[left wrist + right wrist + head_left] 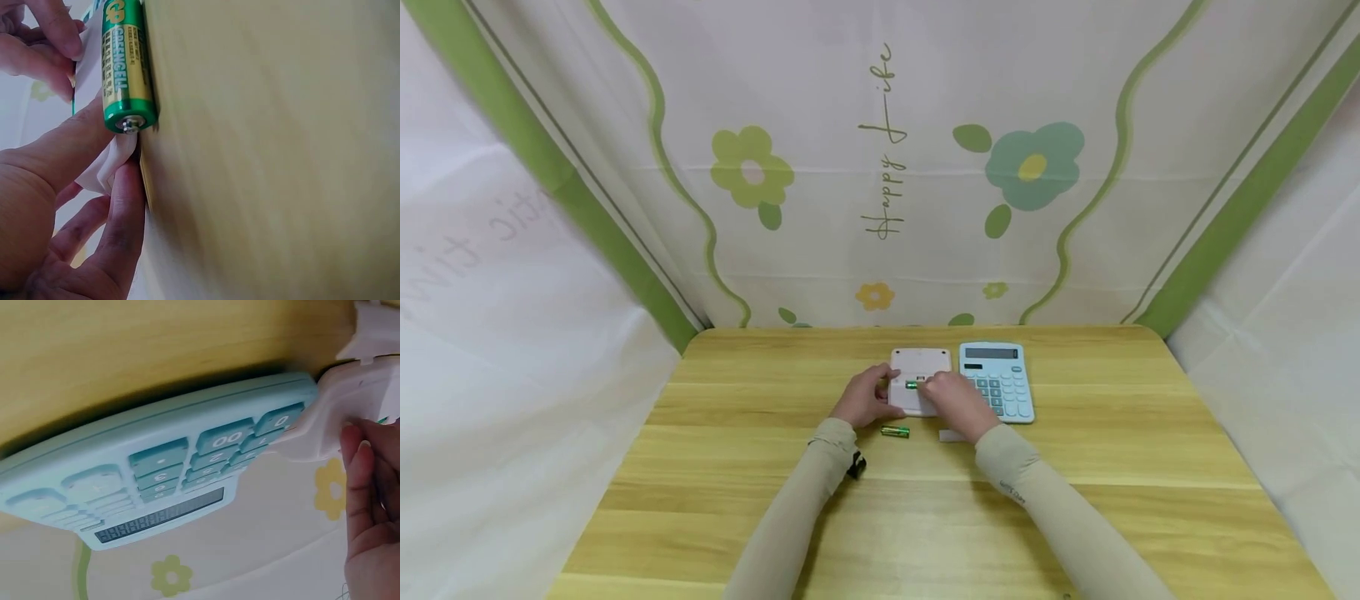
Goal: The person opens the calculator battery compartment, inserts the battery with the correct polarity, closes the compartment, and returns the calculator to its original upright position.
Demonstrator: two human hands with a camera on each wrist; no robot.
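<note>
on the left, a pale cloth wall (497, 250) with faint lettering sloped down to a green band (580, 208). the wood-grained surface (722, 467) ran from there across the room, its far corners rounded and its back edge meeting a printed cloth backdrop (820, 275). a yellow-green flower (752, 167) was printed on the backdrop's left part.

below it, the left hand (862, 396), in a beige sleeve (790, 517), held the left edge of a pale device (919, 360), thumb above and a finger beneath. just nearer than the device, a loose green-and-gold battery (895, 432) lay on the surface. another green battery (912, 385) showed at the opening in the device's upturned back. there the right hand (958, 404) had its fingertips drawn narrow; whether they pinched that battery, i could not tell.

a small pale piece (951, 435) lay partly hidden by the right wrist. beside the device, a light blue calculator (1018, 379) rested keys up. behind, a teal flower (1034, 192) marked the backdrop, and a second green band (1247, 200) bordered the right cloth wall (1277, 333).
</note>
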